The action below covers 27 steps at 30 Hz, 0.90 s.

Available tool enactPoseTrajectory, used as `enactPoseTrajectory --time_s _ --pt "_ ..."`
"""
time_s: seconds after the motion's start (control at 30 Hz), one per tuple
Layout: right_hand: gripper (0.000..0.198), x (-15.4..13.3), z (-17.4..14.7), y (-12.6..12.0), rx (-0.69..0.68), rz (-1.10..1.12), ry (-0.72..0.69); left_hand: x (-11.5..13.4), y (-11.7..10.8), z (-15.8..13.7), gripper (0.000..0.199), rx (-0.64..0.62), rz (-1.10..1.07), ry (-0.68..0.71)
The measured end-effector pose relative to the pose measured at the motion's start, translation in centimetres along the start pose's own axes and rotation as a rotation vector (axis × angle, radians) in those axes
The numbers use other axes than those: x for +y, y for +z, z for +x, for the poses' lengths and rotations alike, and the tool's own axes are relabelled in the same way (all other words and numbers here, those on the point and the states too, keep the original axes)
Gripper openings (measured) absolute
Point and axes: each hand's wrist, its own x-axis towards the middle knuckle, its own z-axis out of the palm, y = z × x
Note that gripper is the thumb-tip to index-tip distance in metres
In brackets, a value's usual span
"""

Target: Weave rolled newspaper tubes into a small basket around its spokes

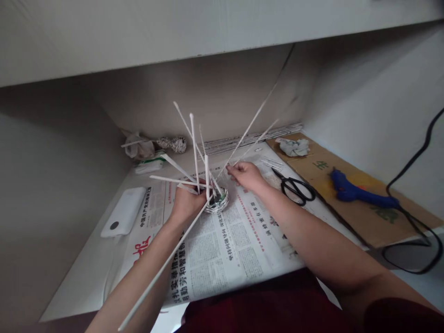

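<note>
A small woven base of rolled newspaper tubes (218,201) rests on a spread newspaper (222,245), with several long white paper tubes (194,148) sticking up and outward from it. My left hand (187,201) grips the base's left side and some of the upright tubes. My right hand (244,174) is just right of the base and pinches one long tube that slants up to the right. Another long tube (163,268) runs down across my left forearm toward the lower left.
Black scissors (296,187) lie right of my right hand. A blue glue gun (357,193) with a black cord (412,240) sits on brown cardboard (350,217). A white power bank (124,212) lies at left. Spare tubes (249,138), crumpled paper (294,147) and bits lie at the back wall.
</note>
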Motion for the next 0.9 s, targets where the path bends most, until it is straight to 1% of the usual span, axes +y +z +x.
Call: enactPoseTrajectory --time_s 0.07,0.1,0.13,0.17,0.2,0.23,0.27,0.3,0.33,0.4,0.47,0.57,0.6,0.67,0.8,0.83,0.9 --pt "0.035 0.0 -0.4 -0.1 0.009 -0.174 -0.164 0.1 0.0 0.0 0.009 0.002 0.004 0.004" --pt "0.035 -0.1 -0.7 -0.1 -0.015 -0.19 -0.257 0.2 0.0 0.0 0.01 0.003 0.006 0.01" --pt "0.034 -0.3 -1.1 0.0 -0.068 -0.171 -0.336 0.2 -0.1 0.0 0.011 0.005 0.007 0.014" --pt "0.031 -0.6 -1.5 0.0 -0.153 -0.134 -0.384 0.3 -0.1 0.0 0.011 0.007 0.006 0.019" --pt "0.028 -1.0 -2.0 -0.1 -0.258 -0.105 -0.407 0.3 -0.1 0.0 0.012 0.008 0.004 0.022" --pt "0.025 -1.4 -2.4 -0.1 -0.362 -0.112 -0.417 0.3 -0.1 0.0 0.013 0.007 0.001 0.024" --pt "0.022 -1.8 -2.8 -0.2 -0.439 -0.146 -0.432 0.3 -0.1 0.0 0.013 0.006 0.0 0.025" --pt "0.018 -2.1 -3.2 -0.3 -0.484 -0.2 -0.464 0.3 -0.1 0.0 0.014 0.007 0.002 0.025" --pt "0.016 -2.4 -3.5 -0.3 -0.498 -0.269 -0.508 0.3 -0.1 0.0 0.016 0.011 0.007 0.024" --pt "0.015 -2.5 -4.0 -0.1 -0.427 -0.402 -0.596 0.4 -0.1 -0.1 0.019 0.013 0.025 0.035" --pt "0.017 -2.2 -4.3 0.5 -0.307 -0.489 -0.65 0.4 -0.1 -0.2 0.02 0.0 0.063 0.064" --pt "0.01 -1.4 -4.6 1.6 -0.183 -0.5 -0.683 0.5 0.0 -0.4 0.017 -0.015 0.141 0.081" --pt "0.006 -1.1 -4.6 2.0 -0.147 -0.474 -0.678 0.5 0.0 -0.5 0.016 -0.008 0.175 0.072" --pt "0.009 -0.7 -4.5 2.5 -0.063 -0.34 -0.6 0.4 0.2 -0.6 0.014 0.012 0.228 0.059" --pt "0.018 -0.3 -3.5 2.8 0.029 0.164 -0.244 0.2 0.5 -0.6 0.017 0.024 0.227 0.106" --pt "0.02 -0.3 -3.2 2.8 0.045 0.265 -0.178 0.2 0.5 -0.6 0.017 0.023 0.219 0.12" --pt "0.022 -0.5 -2.9 2.8 0.072 0.387 -0.114 0.3 0.6 -0.6 0.016 0.034 0.219 0.136"
